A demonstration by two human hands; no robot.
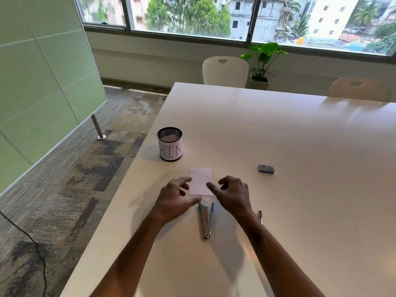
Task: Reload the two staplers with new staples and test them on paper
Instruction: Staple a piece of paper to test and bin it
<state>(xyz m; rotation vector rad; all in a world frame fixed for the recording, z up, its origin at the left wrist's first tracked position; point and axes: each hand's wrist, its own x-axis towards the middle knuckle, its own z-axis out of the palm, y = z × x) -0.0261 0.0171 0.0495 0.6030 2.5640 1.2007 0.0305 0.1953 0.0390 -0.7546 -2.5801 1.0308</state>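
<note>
A blue and metal stapler [206, 220] lies opened in a V on the white table [278, 146], between my forearms. Just beyond it rests a small white paper [200, 180]. My left hand [174, 199] hovers at the paper's left edge with fingers spread, holding nothing. On the paper's right side my right hand [232, 195] is also open, its index finger touching the paper's near right corner. A second stapler [260, 215] shows only as a thin metal part beside my right forearm. A small dark staple box [266, 168] sits to the right.
A black mesh cup [170, 144] labelled BIN stands at the table's left edge, beyond the paper. Two white chairs [225, 71] are on the far side of the table. The left table edge drops to carpet, and a cable lies on the floor.
</note>
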